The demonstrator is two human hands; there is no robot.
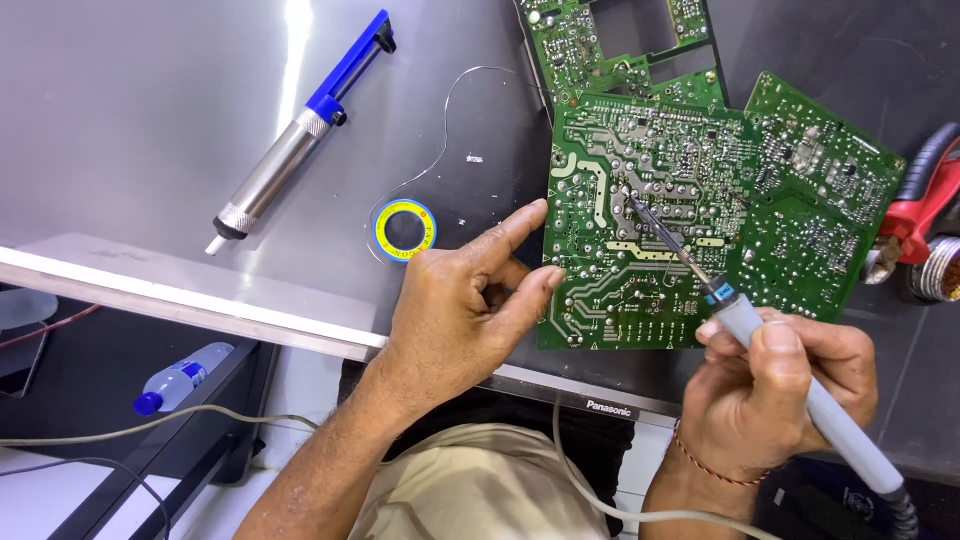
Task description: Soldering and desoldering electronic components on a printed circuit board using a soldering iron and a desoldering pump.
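Right hand (775, 385) gripping soldering iron (800, 385), tip on green circuit board (640, 230) near bench's front edge; left hand (460, 300) half-open, fingertips steadying board's left edge. Best kept pinned, tip contact brief.

Bright, sharp overhead light; a white glare streak runs down the shiny counter (150, 120), with soft shadows.

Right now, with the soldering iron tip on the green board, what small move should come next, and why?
Probably bring solder wire to the joint. The soldering iron in the right hand has its tip on a pad of the circuit board, while the left hand only steadies the board's edge and holds no solder. The solder spool lies just beside that hand.
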